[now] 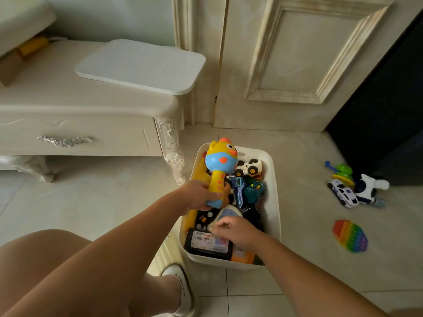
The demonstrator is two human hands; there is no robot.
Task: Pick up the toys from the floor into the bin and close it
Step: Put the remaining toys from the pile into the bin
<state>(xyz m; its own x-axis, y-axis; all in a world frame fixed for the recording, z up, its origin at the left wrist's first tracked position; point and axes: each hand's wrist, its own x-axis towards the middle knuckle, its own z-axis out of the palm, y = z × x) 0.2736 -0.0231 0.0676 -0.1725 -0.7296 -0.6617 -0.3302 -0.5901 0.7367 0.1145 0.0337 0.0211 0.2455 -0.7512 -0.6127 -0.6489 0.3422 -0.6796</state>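
Head view. White plastic bin (273, 179) on the floor, open and nearly full. Left grip (199, 195) is closed round the handle of a yellow-and-blue chick-shaped toy (220, 156) held over the bin. Right grip (235, 229) is curled among the binned toys; whether it holds anything, cannot tell.

Still on the floor to the right: rainbow bubble-pop mat (350, 235), white toy car (342, 196), black-and-white plush (368, 188), green plastic toy (342, 171). Flat white rounded lid (140, 66) lies on the cream carved desk (68, 131), well apart from the bin. The heaped toys may keep the lid from closing.
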